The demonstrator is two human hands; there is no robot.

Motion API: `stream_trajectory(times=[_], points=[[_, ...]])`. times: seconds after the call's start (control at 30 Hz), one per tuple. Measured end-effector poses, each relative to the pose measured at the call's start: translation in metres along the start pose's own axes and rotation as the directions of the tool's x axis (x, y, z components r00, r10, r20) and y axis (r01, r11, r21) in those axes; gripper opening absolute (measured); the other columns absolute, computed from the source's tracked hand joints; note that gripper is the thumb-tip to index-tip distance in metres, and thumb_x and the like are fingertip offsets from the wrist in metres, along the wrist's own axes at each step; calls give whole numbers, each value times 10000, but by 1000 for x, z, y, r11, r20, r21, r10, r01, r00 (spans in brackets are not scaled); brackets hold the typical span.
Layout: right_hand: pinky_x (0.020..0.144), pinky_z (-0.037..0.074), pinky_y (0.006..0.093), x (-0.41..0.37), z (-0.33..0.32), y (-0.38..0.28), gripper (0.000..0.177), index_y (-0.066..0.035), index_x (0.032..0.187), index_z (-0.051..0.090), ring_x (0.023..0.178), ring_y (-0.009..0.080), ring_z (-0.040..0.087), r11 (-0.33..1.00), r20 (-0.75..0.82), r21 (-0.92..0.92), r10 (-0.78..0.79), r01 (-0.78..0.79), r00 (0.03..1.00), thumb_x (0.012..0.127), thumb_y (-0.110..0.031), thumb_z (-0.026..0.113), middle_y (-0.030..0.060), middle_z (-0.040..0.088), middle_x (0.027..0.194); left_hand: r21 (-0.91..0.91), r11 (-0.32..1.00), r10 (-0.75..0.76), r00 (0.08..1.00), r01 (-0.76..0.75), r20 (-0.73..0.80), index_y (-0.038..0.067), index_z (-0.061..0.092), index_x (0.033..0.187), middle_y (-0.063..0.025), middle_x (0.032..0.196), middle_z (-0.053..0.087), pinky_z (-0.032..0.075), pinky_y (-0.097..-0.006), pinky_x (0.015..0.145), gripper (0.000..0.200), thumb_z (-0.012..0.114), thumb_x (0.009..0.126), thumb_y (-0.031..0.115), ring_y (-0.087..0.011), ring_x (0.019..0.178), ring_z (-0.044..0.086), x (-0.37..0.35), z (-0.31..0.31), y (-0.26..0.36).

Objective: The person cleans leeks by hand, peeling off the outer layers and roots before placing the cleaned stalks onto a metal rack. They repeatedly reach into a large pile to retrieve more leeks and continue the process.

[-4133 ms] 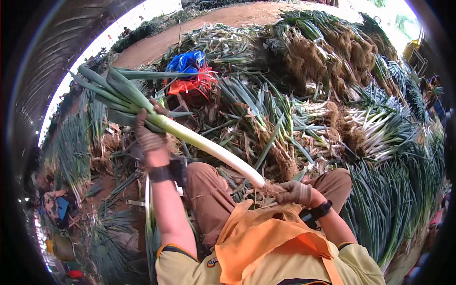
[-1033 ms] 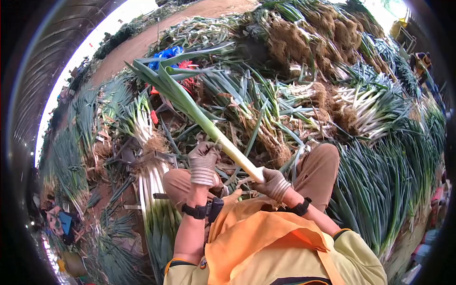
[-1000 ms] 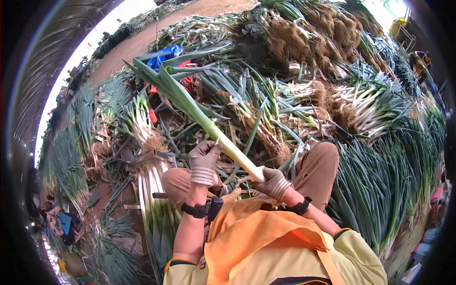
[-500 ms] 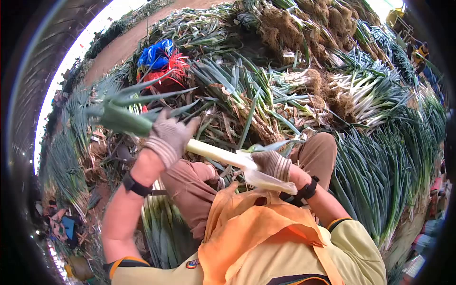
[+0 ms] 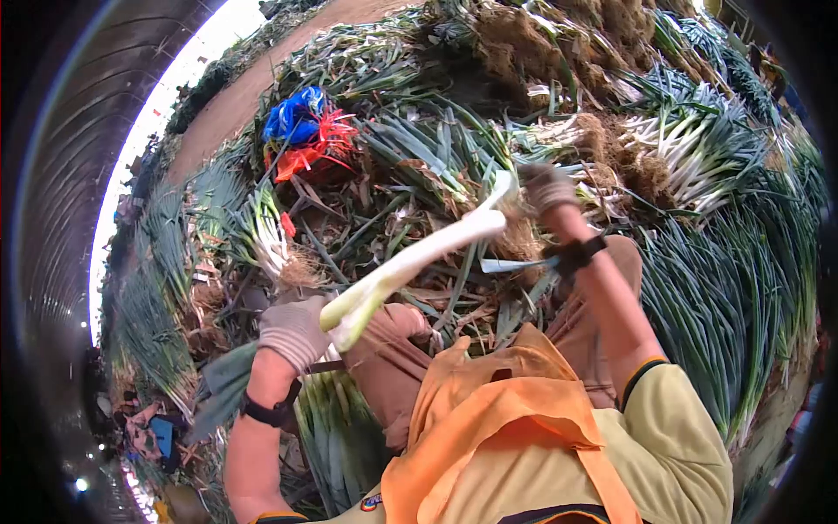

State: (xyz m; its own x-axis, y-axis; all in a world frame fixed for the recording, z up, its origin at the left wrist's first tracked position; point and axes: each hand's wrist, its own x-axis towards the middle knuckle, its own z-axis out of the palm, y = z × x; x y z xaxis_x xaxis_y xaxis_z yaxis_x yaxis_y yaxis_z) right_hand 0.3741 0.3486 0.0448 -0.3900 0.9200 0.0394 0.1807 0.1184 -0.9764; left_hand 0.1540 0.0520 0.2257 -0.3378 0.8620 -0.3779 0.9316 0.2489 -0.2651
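Observation:
My left hand (image 5: 295, 332), in a grey knit glove, is closed around a large green onion (image 5: 419, 253) at the left of my lap. Its thick white stalk slants up and right over my knees, while its green leaves (image 5: 223, 384) hang down behind the hand to the left. A thin pale layer (image 5: 499, 188) sticks up by the stalk's far end. Just beyond that end is my right hand (image 5: 550, 188), gloved and raised, its fingers smeared by motion.
Rooted green onions (image 5: 676, 144) lie heaped ahead, with long green leaves (image 5: 716, 306) spread at my right. A blue and red bundle of plastic strands (image 5: 305, 131) sits on the pile at front left. More green onions (image 5: 336, 428) lie beside my left leg.
My left hand has come down, swinging the onion's leaves low to the left and its white end up and right. My right hand has left the white end and risen forward.

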Motion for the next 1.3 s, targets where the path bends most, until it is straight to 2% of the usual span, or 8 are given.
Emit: stream_trajectory(times=[0.07, 0.13, 0.23, 0.37, 0.57, 0.8, 0.93, 1.3], points=[[592, 454, 354, 16, -27, 8, 257, -63, 854, 622, 679, 188, 591, 533, -115, -842, -30, -82, 993, 847, -272, 472, 26, 627, 759, -23, 988, -153, 988, 153, -11, 102, 594, 855, -153, 746, 619, 466, -399, 649, 264, 544, 735, 332, -317, 721, 606, -4, 6, -13], [665, 452, 360, 23, 4, 32, 315, -49, 1000, 564, 798, 188, 588, 591, -29, 784, 339, -189, 940, 833, -311, 509, 36, 620, 890, -90, 985, -159, 982, 150, -104, 100, 591, 865, -169, 746, 611, 471, -405, 651, 283, 532, 726, 340, -327, 718, 601, -1, 21, -21], [681, 465, 304, -61, 66, -85, 497, -98, 1124, 489, 790, 202, 579, 548, 163, -580, -647, 603, 745, 656, -140, 648, 73, 593, 841, -54, 964, -261, 964, 259, -38, 90, 587, 882, -174, 794, 612, 472, -410, 674, 286, 545, 717, 320, -336, 740, 597, 10, 22, -7], [896, 339, 494, -100, 140, -106, 382, -163, 1000, 528, 1095, 226, 444, 152, 394, -308, -878, 939, 271, 634, -227, 617, 29, 506, 1132, -100, 981, -173, 984, 168, -44, 79, 594, 870, -188, 767, 608, 477, -416, 663, 272, 501, 746, 303, -348, 731, 596, 17, 25, 6], [703, 440, 323, -80, 72, -118, 220, -67, 928, 613, 714, 200, 549, 792, 533, 525, -591, 311, 605, 717, -102, 658, 73, 596, 807, -130, 972, -187, 979, 197, 85, 80, 598, 873, -179, 783, 612, 473, -408, 681, 302, 538, 687, 309, -347, 754, 593, 9, 36, -11], [590, 475, 303, 105, -33, 19, 118, -176, 823, 653, 618, 201, 602, -156, 333, -935, -75, 319, 940, 728, -228, 604, 24, 633, 700, -139, 960, -222, 963, 243, 150, 63, 583, 895, -183, 812, 610, 458, -428, 706, 350, 567, 652, 315, -346, 776, 588, -2, 44, -16], [757, 456, 326, 29, 12, -15, 574, -98, 1130, 497, 822, 200, 565, 826, 568, -383, -143, 414, 810, 650, -310, 728, 116, 591, 968, -148, 965, -188, 965, 216, 183, 51, 585, 888, -189, 799, 608, 462, -424, 699, 377, 580, 641, 337, -351, 772, 587, 1, 58, -28], [703, 416, 301, 61, 107, 95, 255, -51, 1005, 556, 796, 147, 493, 999, 215, 27, 17, -23, 976, 763, -129, 579, 39, 567, 915, -100, 943, -318, 948, 317, 2, 124, 591, 866, -153, 772, 604, 465, -407, 634, 254, 600, 650, 257, -325, 742, 586, -25, 17, -45]])
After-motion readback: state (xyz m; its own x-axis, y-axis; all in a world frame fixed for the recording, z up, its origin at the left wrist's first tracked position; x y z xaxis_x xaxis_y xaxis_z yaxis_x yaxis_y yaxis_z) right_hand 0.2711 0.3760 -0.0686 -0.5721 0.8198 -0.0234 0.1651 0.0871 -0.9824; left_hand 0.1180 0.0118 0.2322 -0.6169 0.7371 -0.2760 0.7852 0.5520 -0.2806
